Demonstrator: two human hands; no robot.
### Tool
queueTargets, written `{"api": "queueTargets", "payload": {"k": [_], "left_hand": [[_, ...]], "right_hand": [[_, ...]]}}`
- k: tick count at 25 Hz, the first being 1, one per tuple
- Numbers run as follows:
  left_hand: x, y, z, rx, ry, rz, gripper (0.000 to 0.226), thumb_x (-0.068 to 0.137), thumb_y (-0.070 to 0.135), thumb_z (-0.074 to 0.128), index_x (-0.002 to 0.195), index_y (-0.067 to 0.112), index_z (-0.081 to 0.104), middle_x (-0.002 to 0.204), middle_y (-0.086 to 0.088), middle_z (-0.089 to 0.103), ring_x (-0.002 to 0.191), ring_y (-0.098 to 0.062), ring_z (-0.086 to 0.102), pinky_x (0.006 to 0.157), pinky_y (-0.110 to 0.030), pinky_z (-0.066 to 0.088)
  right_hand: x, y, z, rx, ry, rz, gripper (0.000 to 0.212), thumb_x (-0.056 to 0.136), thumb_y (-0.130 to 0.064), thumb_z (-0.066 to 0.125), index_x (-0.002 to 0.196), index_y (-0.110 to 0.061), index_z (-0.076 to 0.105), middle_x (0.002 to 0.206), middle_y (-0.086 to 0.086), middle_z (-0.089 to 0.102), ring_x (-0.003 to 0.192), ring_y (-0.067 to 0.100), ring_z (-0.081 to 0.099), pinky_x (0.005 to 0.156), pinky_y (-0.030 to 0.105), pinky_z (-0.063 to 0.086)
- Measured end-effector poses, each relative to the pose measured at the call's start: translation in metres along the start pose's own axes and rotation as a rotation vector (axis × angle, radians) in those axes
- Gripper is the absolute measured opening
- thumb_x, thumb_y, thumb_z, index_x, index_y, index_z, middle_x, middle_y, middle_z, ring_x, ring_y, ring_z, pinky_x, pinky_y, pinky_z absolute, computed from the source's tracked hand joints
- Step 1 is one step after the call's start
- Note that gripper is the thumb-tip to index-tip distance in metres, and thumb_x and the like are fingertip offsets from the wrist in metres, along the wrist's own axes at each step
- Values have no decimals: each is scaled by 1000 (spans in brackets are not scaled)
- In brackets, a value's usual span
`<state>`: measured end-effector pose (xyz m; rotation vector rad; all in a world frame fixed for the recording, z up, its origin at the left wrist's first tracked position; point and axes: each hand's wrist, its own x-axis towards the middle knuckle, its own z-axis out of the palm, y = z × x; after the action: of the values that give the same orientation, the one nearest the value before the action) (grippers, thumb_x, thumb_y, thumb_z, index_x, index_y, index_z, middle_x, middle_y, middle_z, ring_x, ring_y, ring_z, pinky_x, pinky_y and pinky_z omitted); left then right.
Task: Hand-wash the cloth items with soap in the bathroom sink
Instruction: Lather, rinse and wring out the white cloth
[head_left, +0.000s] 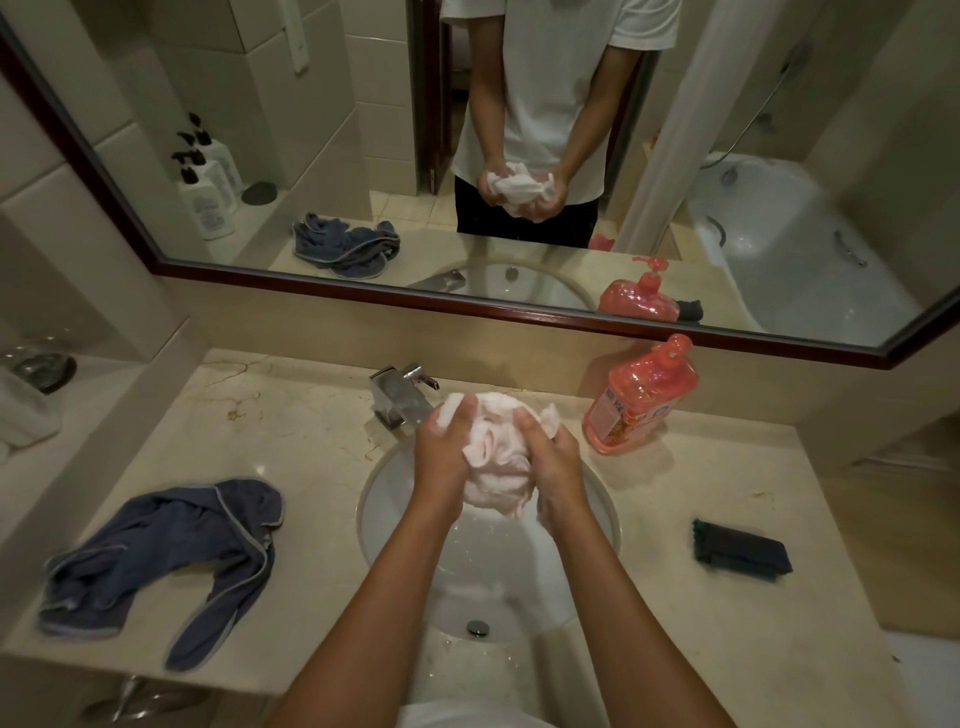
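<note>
3 cloth items show in the head view, and only 1 looks to be in work: a pale pink cloth (496, 465), bunched and foamy, held above the sink (605, 519) just in front of the faucet (402, 395). Its soaping seems well along, with rinsing and wringing probably still to come. A blue cloth (161, 558) lies spread on the counter (311, 447) left of the basin, and a dark folded cloth (740, 553) sits on the right side; neither is in the basin, so I judge about 2 thirds of the job remains. The pink soap bottle (641, 400) stands upright behind the basin on the right, close to the mirror (363, 156).

The left hand (444, 449) curls its fingers round the left of the wad, and the right hand (553, 462) clasps the other side, fingers wrapped in. Both forearms reach forward over the basin, wrists angled inward toward each other, as for rubbing or squeezing. The mirror shows the same 2-handed clasp from the front.
</note>
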<state>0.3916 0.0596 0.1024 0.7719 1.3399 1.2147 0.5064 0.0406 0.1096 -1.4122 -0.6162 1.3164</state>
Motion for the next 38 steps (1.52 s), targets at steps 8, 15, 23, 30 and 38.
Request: {"api": "queueTargets", "payload": {"k": [8,15,23,30,38], "left_hand": [[0,5,3,245,47,67,53,89,68,45,112,24,65,106,1,72,101,-23,69,92,-48,56],[-12,0,17,284,2,-9,51,106,50,34,88,17,69,86,-4,73,85,-23,71,84,-48,59],[-7,-7,10,344,12,61,45,108,38,38,83,8,61,82,-12,67,81,-31,65,82,-48,53],[0,-7,2,274,51,0,45,108,42,35,90,14,67,88,-9,72,85,-27,70,74,-38,53],[-6,-11,10,377,-5,43,41,107,36,40,75,20,59,80,-5,66,81,-27,63,78,-40,49]], "right_hand": [[-17,-9,14,19,57,-155,25,96,-44,56,86,-23,65,78,-11,74,74,9,71,68,30,56],[-12,14,31,-557,396,-269,48,101,-50,50,72,-16,70,69,-2,69,64,14,64,54,23,39],[12,9,32,-546,397,-65,52,103,-45,46,64,-15,63,66,3,64,65,23,60,58,29,37],[-15,18,35,-532,269,-211,49,99,-46,56,58,-21,44,55,-6,45,51,11,39,50,27,28],[17,11,29,-463,404,17,50,102,-44,48,62,-17,64,67,3,68,64,24,63,61,32,41]]}}
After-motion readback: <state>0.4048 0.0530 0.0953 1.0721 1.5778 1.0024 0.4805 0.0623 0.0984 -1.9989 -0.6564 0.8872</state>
